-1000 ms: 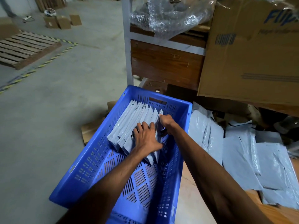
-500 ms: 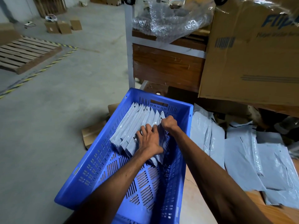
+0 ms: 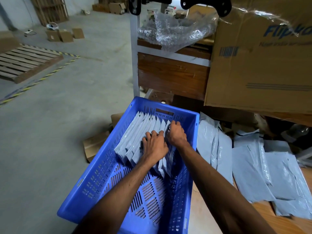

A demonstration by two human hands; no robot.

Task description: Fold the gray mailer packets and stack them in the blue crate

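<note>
Your two bare forearms are reaching forward from the near edge into the blue crate (image 3: 94, 181), which is sitting on the floor with its near half showing only the slotted bottom. Your left hand (image 3: 154, 146) is lying palm down with fingers spread and lightly bent, pressing on the top edges of the folded gray mailer packets (image 3: 135, 141). Those packets are standing on edge in a tilted row across the far half of the crate, leaning toward the far left. Your right hand (image 3: 176, 133) is sitting just beside the left, at the right end of the row, with its fingers curled down over the last packet's top edge; whether it is truly gripping that packet you cannot tell from here.

To the right of the crate, unfolded gray mailers (image 3: 263, 173) are lying flat and overlapping on a wooden surface (image 3: 263, 222). A flattened piece of cardboard (image 3: 94, 146) is poking out from under the crate's left side.

Farther off, a large printed cardboard box (image 3: 260, 65) is filling the upper right, beside a brown wooden panel (image 3: 172, 76) on a pale metal frame (image 3: 135, 61), with crumpled bubble wrap (image 3: 173, 31) lying on top. On the far left, a wooden pallet (image 3: 25, 63) is resting on the concrete floor (image 3: 50, 132) beside yellow-and-black tape (image 3: 38, 80), with small cardboard boxes (image 3: 64, 35) beyond it.
</note>
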